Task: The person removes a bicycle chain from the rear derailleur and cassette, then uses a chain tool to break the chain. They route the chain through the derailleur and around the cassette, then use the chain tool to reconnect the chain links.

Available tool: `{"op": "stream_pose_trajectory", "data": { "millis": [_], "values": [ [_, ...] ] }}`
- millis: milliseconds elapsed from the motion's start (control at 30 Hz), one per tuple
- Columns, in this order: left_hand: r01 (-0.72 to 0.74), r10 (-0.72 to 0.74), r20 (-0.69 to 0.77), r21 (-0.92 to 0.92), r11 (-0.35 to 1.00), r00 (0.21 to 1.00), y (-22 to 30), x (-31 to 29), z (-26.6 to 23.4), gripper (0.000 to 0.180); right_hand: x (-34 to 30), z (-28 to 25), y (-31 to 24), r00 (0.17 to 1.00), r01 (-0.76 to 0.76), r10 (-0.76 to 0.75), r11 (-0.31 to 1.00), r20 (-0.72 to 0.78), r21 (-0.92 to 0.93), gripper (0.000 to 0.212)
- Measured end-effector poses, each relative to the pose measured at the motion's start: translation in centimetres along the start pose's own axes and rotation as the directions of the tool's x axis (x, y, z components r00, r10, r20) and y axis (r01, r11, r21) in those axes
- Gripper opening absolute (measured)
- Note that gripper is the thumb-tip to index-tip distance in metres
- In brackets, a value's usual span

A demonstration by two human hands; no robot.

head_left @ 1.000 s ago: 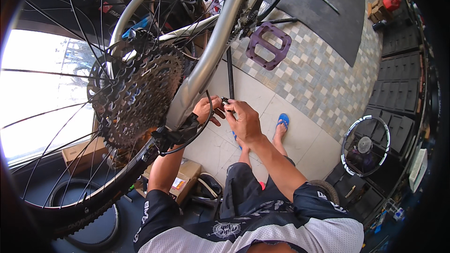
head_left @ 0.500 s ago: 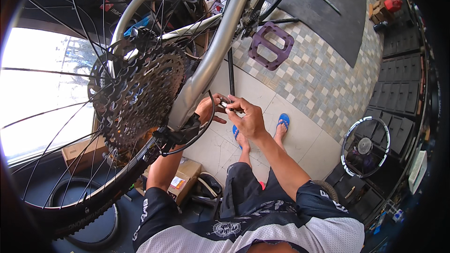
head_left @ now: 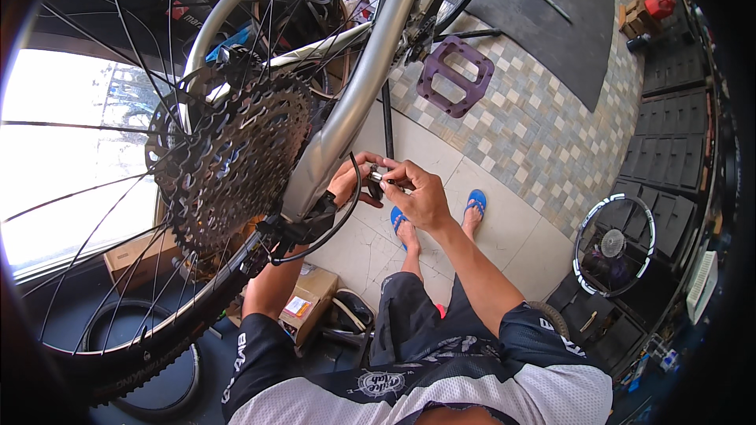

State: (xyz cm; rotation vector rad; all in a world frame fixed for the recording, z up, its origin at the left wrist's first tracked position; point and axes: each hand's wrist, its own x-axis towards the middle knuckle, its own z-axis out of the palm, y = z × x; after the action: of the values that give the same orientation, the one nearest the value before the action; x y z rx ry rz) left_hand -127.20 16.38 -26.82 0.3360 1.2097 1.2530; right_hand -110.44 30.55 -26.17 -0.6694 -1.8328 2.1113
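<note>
In front of me a bicycle is raised, its silver frame (head_left: pixel 356 102) slanting past a large rear cassette (head_left: pixel 240 153). A black rear derailleur (head_left: pixel 311 224) hangs at the frame's end with a black cable housing (head_left: pixel 352 206) looping out of it. Just beyond that loop, my left hand (head_left: pixel 346 182) is closed round a small silver-and-dark metal part (head_left: pixel 376 177); the frame and housing partly cover this hand. The fingertips of my right hand (head_left: pixel 421 195) pinch the same part from the right. Its exact kind is too small to make out.
A purple flat pedal (head_left: pixel 455 77) juts out beyond my hands. Low on the left are the rear tire (head_left: pixel 150 362), a loose tire (head_left: pixel 169 405) and a cardboard box (head_left: pixel 311 299). On the right a wheel (head_left: pixel 614 245) leans against black drawers (head_left: pixel 669 157).
The rear wheel's spokes have shifted slightly. My fingers have moved a little around the small part, and more of its silver surface shows now. Both hands stay in nearly the same place.
</note>
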Motion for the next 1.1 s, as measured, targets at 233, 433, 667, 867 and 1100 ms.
{"op": "stream_pose_trajectory", "data": {
  "millis": [233, 433, 667, 867, 1100],
  "values": [
    [0.172, -0.068, -0.327, 0.302, 0.938, 0.943, 2.2, -1.0, 0.7, 0.034, -0.3, 0.5, 0.4, 0.98, 0.128, -0.17, 0.937, -0.106, -0.325, 0.015],
    [0.113, -0.041, -0.282, 0.244, 0.963, 0.959, 1.6, -0.7, 0.5, 0.03, -0.3, 1.5, 0.8, 0.96, 0.166, -0.244, 0.889, -0.135, -0.426, 0.017],
    [0.142, -0.104, -0.335, 0.091, 0.986, 0.936, 1.1, -0.7, 0.8, 0.023, -0.2, 2.0, 1.1, 0.924, 0.235, -0.354, 0.827, -0.148, -0.511, 0.016],
    [0.129, -0.134, -0.287, -0.038, 0.991, 0.949, 0.1, -0.5, -0.1, 0.015, 0.1, 2.3, 1.0, 0.881, 0.352, -0.463, 0.782, -0.101, -0.515, 0.02],
    [-0.009, -0.041, -0.279, -0.174, 0.985, 0.959, 0.2, -1.2, 0.5, 0.024, 0.3, 1.9, 0.0, 0.886, 0.397, -0.46, 0.816, -0.054, -0.421, 0.019]
  ]
}}
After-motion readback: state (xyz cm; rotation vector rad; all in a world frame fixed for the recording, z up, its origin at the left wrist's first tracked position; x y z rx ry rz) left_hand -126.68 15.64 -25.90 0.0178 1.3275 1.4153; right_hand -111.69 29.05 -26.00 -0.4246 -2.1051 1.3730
